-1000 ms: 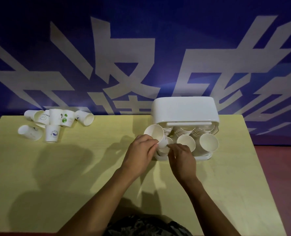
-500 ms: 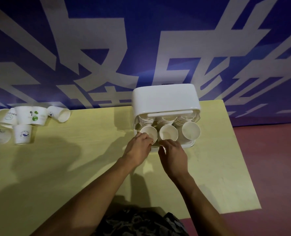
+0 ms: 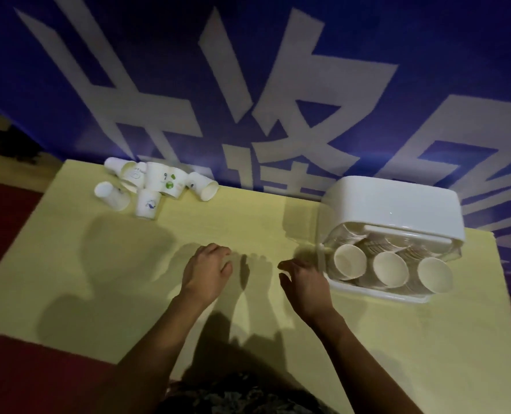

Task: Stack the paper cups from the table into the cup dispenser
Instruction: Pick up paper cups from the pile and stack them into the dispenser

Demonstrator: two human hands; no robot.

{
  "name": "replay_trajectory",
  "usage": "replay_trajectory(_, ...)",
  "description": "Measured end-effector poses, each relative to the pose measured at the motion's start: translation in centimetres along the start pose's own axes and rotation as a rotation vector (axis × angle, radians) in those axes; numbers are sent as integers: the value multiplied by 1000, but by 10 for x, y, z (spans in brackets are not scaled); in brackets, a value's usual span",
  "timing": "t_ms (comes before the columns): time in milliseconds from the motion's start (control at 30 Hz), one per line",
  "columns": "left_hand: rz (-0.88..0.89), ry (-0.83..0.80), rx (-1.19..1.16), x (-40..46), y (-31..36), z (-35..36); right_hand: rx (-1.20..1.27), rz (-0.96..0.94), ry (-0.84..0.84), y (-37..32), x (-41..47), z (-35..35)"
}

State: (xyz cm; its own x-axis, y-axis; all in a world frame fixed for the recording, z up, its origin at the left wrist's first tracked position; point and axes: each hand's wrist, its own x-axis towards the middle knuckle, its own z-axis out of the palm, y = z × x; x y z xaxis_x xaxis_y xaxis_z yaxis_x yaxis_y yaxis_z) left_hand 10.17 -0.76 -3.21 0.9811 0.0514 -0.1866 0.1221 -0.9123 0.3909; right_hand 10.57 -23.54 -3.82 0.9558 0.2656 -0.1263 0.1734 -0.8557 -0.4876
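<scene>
Now both hands, left (image 3: 207, 274) and right (image 3: 305, 284), hover palm-down over the table (image 3: 78, 264), fingers loosely curled, holding nothing.

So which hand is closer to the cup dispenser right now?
The right hand: it's just beside the dispenser, on its left. The left hand is farther left over the table, nearer the loose cups.

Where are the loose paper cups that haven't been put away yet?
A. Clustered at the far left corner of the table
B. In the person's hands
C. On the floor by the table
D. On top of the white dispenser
A: the loose cups sit in a cluster at the far left corner of the table, while the left hand and right hand hold nothing.
</scene>
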Motion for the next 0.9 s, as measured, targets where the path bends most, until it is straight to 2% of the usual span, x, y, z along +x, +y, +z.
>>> replay_trajectory(200,-109,64,-4,11,-89,-42,-79,-29,-83,-56,39,36)
replay_trajectory(533,-132,80,6,75,-197,-69,-126,68,-121,-134,129,77)
replay_trajectory(900,-84,-27,37,158,-253,-74,171,495,-70,-181,241,122)
